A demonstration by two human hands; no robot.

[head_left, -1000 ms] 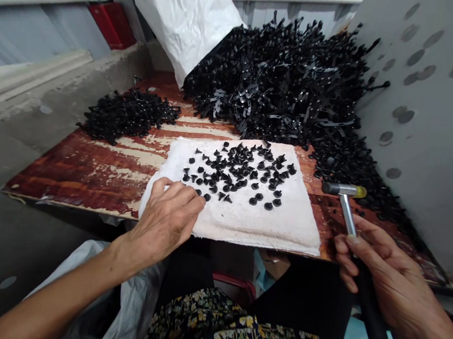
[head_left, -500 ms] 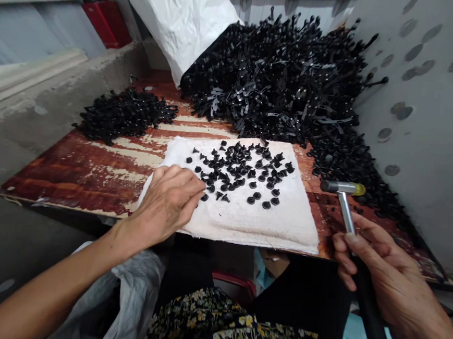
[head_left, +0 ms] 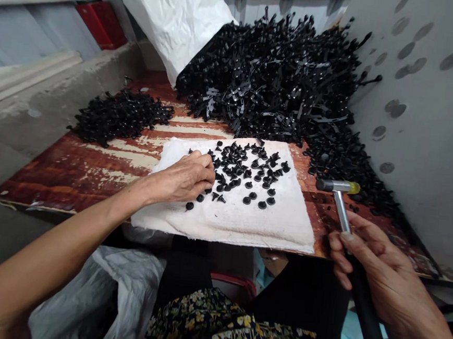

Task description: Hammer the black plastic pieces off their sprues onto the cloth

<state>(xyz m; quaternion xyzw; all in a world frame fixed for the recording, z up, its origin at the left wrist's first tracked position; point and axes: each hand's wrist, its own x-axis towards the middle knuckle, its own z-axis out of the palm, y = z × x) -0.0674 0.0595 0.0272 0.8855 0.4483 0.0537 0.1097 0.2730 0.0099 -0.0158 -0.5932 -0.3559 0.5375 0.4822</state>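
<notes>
While the left hand [head_left: 184,179] rests at the near-left part of a folded white towel [head_left: 254,221], its fingers curl downward in a loose bunch beside scattered black plastic fasteners [head_left: 249,176]; whether the fingertips pinch one is hidden from this view. Most of the mushroom-headed fasteners lie spread over the towel's middle, some on their heads and some on their stems, and a few sit just below the hand at about 7 o'clock from the towel's centre.

The right hand [head_left: 375,270] is closed around the black grip of a small steel-shafted mallet [head_left: 338,186], its fingers wrapped and its head held up above the board at about 3 o'clock from the towel, with a dark face on one end and a yellow tip on the other.

Under the towel lies a wooden board [head_left: 64,183], its red varnish worn through in pale streaks. A large heap of black fastener strips [head_left: 276,79] fills the board's far side from 12 to 2 o'clock, against a white woven sack [head_left: 171,19]. A smaller black heap [head_left: 116,116] sits at 10 o'clock. A grey metal panel with round marks [head_left: 419,117] stands at 3 o'clock, and a rough concrete ledge [head_left: 22,174] runs along 9 o'clock. Flower-print cloth [head_left: 233,327] covers the person's lap at 6 o'clock.
</notes>
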